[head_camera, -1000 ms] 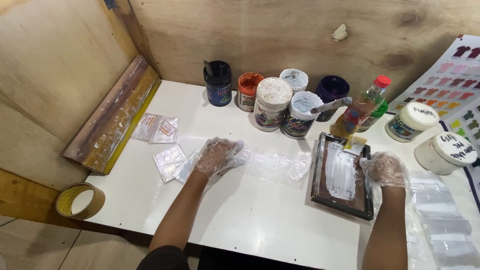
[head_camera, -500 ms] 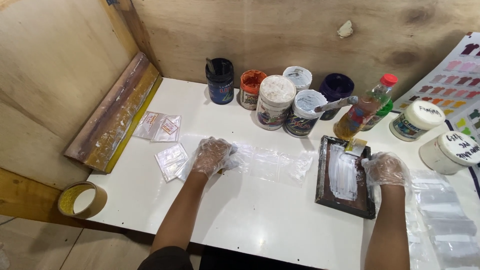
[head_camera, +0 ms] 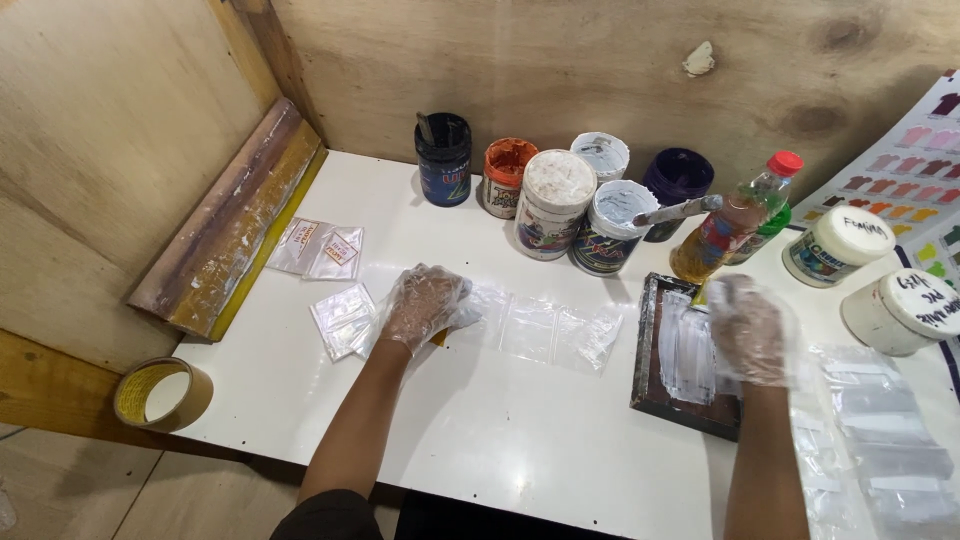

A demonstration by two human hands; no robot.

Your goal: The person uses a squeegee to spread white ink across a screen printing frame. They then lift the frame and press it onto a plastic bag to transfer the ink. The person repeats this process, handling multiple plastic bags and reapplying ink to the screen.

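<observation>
Left hand [head_camera: 422,305]: in a thin clear glove, palm down, fingers spread flat on one end of a strip of clear plastic bags [head_camera: 548,332] lying on the white surface [head_camera: 500,450]; whatever is under the palm is hidden, apart from a sliver of yellow at its lower edge.

Right hand [head_camera: 748,330]: gloved, resting on the right rim of a small dark screen frame [head_camera: 683,355] smeared with white ink; whether the fingers close on the rim is hard to make out.

Heap of clear bags [head_camera: 880,450]: right of the frame, cut off by the picture edge.

Loose small bags [head_camera: 343,318]: just left of the left hand; two more labelled ones [head_camera: 320,249] farther back.

Back row: paint jars [head_camera: 552,203], a bottle with a red cap [head_camera: 732,218], white-lidded tubs [head_camera: 838,245].

Long squeegee [head_camera: 228,222]: against the left wall.

Tape roll [head_camera: 162,394]: below the surface edge.

Colour chart [head_camera: 915,165]: partly cut off at right.
</observation>
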